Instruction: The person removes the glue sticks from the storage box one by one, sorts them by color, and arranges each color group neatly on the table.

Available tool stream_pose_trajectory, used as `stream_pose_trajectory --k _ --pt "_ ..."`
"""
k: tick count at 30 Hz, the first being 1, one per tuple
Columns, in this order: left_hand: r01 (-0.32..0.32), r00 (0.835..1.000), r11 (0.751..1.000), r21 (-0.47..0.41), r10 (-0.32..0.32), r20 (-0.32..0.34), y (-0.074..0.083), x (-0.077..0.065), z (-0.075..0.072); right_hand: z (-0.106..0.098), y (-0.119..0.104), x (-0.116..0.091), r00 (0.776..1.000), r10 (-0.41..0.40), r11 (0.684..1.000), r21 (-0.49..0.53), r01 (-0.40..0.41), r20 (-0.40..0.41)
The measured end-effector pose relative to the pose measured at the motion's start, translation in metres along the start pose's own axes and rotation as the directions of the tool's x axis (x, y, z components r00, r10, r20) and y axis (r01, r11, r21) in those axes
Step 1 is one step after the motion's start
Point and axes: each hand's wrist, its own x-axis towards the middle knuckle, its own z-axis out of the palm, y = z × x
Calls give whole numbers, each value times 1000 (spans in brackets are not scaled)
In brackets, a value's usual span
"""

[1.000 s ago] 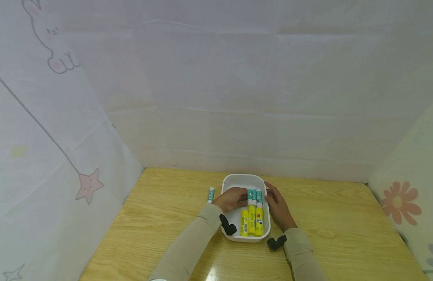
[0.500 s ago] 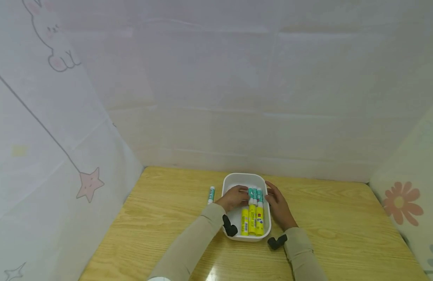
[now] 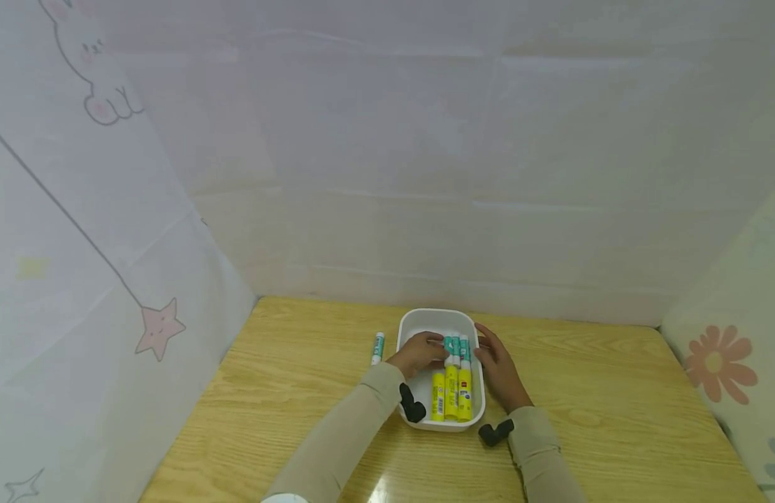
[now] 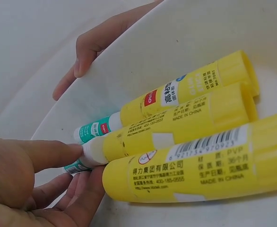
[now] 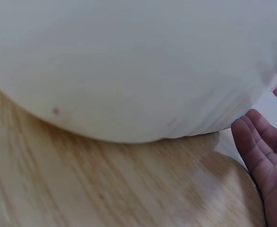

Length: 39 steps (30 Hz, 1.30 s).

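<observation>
Wood-grain counter (image 3: 268, 377) spans the lower frame; in the white tray (image 3: 439, 310) at lower centre, the left hand (image 3: 417, 353) pinches a green-labelled glue stick (image 4: 94, 152), which premature release could let roll leftward, while the right hand (image 3: 500, 370) lies relaxed alongside.

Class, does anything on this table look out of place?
One teal-and-white stick is on the table, left of the white tray; it looks stray because similar sticks are inside the tray.

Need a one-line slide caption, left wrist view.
Left hand pinches a green-and-white glue stick near three yellow ones inside a white tray.
</observation>
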Motion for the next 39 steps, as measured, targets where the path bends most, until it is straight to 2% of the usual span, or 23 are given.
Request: stream_pose_trajectory --k 15,22,28,34,39 --pt "75 996 982 -173 -65 66 3 3 1 0 -2 -1 1000 -14 1000 -5 14 -4" --pt "59 997 988 -141 -50 66 4 4 1 -3 -2 1 1000 -15 1000 5 15 16" --pt "48 997 991 -127 -40 62 5 5 1 -4 -23 -7 1000 1 1000 -13 -1 30" --pt "51 998 990 -132 -44 55 2 5 1 -2 -4 0 1000 19 1000 8 -19 11" --pt "20 997 985 -172 -8 71 -1 6 0 1 -3 -1 1000 2 1000 22 -2 4"
